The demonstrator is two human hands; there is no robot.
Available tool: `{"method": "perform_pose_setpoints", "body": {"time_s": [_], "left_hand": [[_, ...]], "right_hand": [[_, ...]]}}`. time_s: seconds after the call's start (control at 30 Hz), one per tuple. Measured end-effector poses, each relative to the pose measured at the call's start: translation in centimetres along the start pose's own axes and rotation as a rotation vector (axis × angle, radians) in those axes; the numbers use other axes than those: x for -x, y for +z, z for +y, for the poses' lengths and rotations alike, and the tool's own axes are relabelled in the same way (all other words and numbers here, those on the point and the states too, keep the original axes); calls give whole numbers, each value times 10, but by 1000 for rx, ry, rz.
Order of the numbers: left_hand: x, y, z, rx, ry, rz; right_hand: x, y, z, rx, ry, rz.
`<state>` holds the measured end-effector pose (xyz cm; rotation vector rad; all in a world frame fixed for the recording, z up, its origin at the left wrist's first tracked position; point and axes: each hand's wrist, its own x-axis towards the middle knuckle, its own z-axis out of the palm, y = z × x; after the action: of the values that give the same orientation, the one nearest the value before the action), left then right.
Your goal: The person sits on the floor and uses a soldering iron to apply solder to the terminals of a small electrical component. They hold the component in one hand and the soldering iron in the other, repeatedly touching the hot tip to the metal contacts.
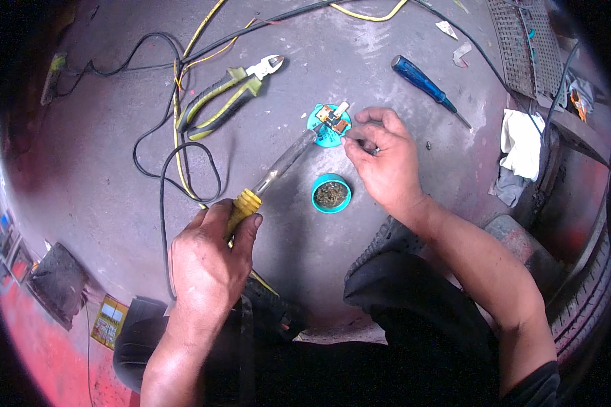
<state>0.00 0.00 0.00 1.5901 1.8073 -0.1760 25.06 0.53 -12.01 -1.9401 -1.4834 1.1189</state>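
My left hand [210, 247] is wrapped round the yellow handle of a soldering iron [273, 171]. Its metal shaft slants up and right, with the tip at the edge of a round teal lid [319, 139]. On that lid lies a small circuit board [334, 119] with orange-brown parts and a white piece. Just right of it, my right hand [385, 152] is closed in a pinch, thumb and fingers at the lid's edge; what they hold is too small to make out. Below the lid stands a round teal tin [331, 194] with brown, crumbly stuff inside.
Side cutters [227, 98] with green and black handles lie at upper left, beside tangled black and yellow cables [176, 136]. A blue-handled screwdriver [428, 85] rests at upper right. White cloth [521, 144] lies by a metal frame, above a tyre [584, 292]. A yellow box [107, 322] stands lower left.
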Motion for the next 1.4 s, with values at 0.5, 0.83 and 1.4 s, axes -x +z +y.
{"method": "perform_pose_setpoints", "body": {"time_s": [0.5,0.83,1.4], "left_hand": [[-4,2,7,-133,43,-35],[-5,5,8,-152,52,-48],[-4,4,9,-135,64,-37]], "right_hand": [[-8,8,1,60,-116,33],[-11,8,1,141,-151,46],[-12,10,5,212,-205,90]]}}
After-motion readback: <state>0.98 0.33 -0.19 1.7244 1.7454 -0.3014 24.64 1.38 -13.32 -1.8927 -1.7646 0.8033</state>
